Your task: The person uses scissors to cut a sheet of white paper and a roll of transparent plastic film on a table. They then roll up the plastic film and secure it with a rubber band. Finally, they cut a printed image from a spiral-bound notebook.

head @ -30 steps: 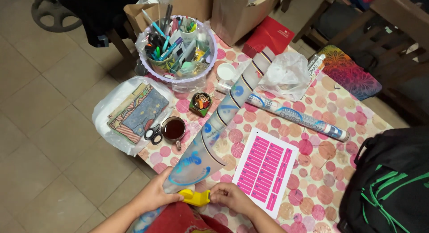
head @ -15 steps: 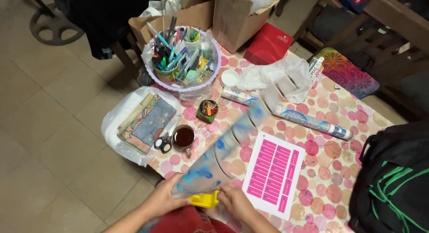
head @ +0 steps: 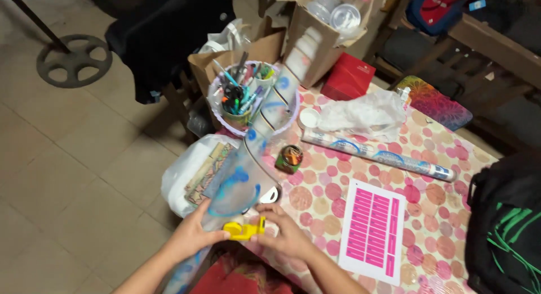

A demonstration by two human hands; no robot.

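My left hand [head: 190, 233] grips the lower end of a long clear plastic roll with blue markings [head: 248, 158], which rises tilted away from me toward the far side of the table, its upper part blurred. My right hand [head: 283, 233] holds a small yellow cutter [head: 243, 231] against the roll's lower end, right beside my left fingers. Both hands sit at the near edge of the table, which is covered in a pink dotted cloth [head: 315, 184].
A white sheet of pink stickers [head: 372, 227] lies right of my hands. A second printed roll [head: 377, 156], a crumpled plastic bag [head: 363, 115], a small tin [head: 291, 157] and a basket of pens [head: 239, 96] stand further back. A black backpack [head: 507, 220] fills the right edge.
The long roll has swung up from lying across the table to pointing steeply away, now covering the scissors and the dark cup. My hands stayed at its lower end with the yellow cutter.
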